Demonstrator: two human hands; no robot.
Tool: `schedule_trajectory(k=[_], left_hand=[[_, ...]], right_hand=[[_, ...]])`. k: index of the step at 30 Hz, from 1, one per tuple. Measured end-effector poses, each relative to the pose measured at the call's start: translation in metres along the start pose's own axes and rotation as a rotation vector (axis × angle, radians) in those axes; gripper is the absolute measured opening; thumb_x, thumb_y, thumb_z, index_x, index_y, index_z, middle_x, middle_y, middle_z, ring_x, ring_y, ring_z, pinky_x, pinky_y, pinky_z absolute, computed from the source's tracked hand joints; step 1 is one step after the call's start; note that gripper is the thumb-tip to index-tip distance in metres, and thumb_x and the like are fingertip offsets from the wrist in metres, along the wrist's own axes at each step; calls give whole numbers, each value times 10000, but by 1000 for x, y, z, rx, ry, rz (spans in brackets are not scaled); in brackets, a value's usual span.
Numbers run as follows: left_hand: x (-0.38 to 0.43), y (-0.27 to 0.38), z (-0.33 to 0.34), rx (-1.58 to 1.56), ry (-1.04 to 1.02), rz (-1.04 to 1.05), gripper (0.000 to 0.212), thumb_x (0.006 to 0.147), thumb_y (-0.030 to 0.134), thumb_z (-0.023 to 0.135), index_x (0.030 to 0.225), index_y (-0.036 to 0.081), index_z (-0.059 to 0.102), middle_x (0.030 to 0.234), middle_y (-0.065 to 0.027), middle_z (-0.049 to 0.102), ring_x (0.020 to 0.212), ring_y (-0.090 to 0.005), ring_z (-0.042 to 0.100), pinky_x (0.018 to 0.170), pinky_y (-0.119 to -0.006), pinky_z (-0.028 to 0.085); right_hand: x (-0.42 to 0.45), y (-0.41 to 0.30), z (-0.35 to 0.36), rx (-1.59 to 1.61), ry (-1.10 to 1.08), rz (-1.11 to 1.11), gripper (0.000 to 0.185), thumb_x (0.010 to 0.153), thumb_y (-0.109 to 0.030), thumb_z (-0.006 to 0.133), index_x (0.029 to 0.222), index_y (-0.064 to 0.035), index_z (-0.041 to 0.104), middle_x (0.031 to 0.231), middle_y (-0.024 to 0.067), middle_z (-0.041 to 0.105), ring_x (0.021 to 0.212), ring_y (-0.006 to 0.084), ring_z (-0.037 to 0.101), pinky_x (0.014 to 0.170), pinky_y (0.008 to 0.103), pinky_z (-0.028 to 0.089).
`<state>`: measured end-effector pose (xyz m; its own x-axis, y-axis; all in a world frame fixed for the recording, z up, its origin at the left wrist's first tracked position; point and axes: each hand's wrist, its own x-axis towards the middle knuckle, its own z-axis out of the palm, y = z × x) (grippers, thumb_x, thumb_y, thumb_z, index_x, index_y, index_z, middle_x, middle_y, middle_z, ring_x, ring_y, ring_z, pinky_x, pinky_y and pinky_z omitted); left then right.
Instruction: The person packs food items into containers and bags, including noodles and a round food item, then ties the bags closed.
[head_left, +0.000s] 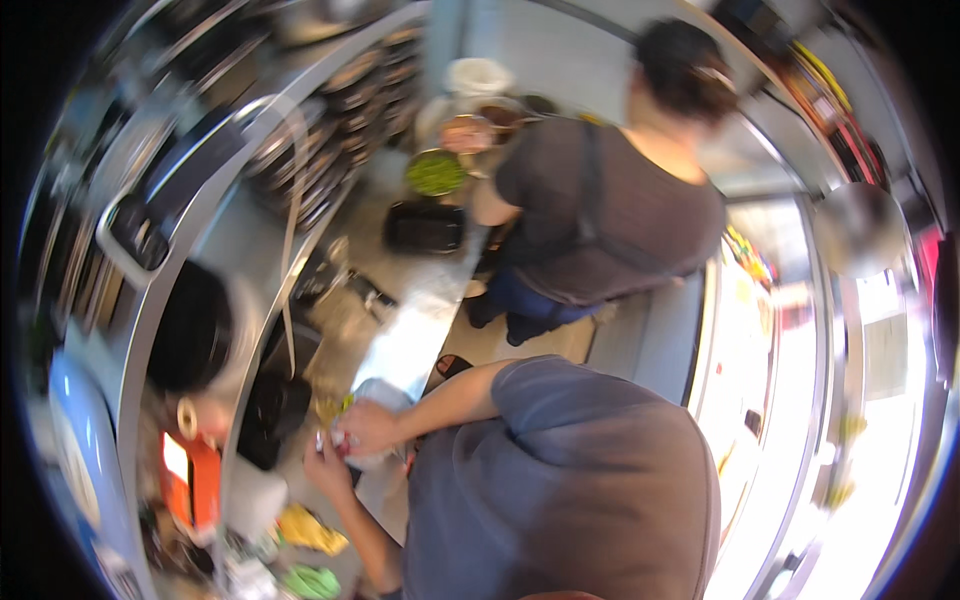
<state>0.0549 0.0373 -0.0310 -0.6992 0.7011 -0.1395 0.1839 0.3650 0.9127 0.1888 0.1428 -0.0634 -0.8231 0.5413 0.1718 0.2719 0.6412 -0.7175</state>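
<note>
My left hand and my right hand are close together over a steel counter. Between their fingers is a small red and whitish item; blur hides what it is. Both hands seem to pinch it. Right beside my right hand lies a pale, see-through plastic bag, partly covered by the hand and forearm. A bit of yellow-green shows at the bag's edge. Black containers stand just beyond my fingers.
A co-worker stands at the same counter, near a bowl of chopped greens and a black tray. An orange box, a yellow cloth or bag and a green one lie to my left. Metal shelf rails run ahead.
</note>
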Motion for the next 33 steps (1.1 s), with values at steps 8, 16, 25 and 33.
schedule_trajectory(k=[8, 16, 25, 33], left_hand=[[1, 27, -23, 415, -159, 256, 384, 1046, 344, 698, 1086, -34, 753, 725, -128, 738, 604, -173, 705, 566, -346, 529], [-46, 108, -27, 255, -395, 457, 308, 1047, 202, 707, 1079, -103, 741, 862, -156, 771, 729, -176, 733, 655, -320, 607], [-188, 247, 38, -368, -661, 937, 737, 988, 190, 748, 1579, -23, 363, 1455, -283, 579, 1119, -336, 657, 894, -460, 586], [-323, 237, 169, -559, -737, 627, 303, 979, -55, 563, 1282, -63, 568, 1211, -227, 721, 743, -169, 618, 682, -276, 529]], right_hand=[[-19, 3, 16, 117, 63, 94, 228, 841, -314, 758, 911, -96, 759, 919, 120, 741, 888, 354, 715, 751, 494, 542], [-56, -36, -55, 279, 135, -88, 189, 920, -224, 732, 922, -36, 751, 895, 156, 737, 867, 371, 717, 744, 487, 545], [-249, -124, -244, 285, 767, -196, 204, 993, -103, 689, 819, -3, 653, 821, 154, 673, 779, 352, 680, 681, 444, 515], [-552, -261, -407, -92, 1530, 167, 103, 1022, -30, 642, 997, -15, 742, 955, 113, 767, 897, 197, 750, 754, 365, 575]])
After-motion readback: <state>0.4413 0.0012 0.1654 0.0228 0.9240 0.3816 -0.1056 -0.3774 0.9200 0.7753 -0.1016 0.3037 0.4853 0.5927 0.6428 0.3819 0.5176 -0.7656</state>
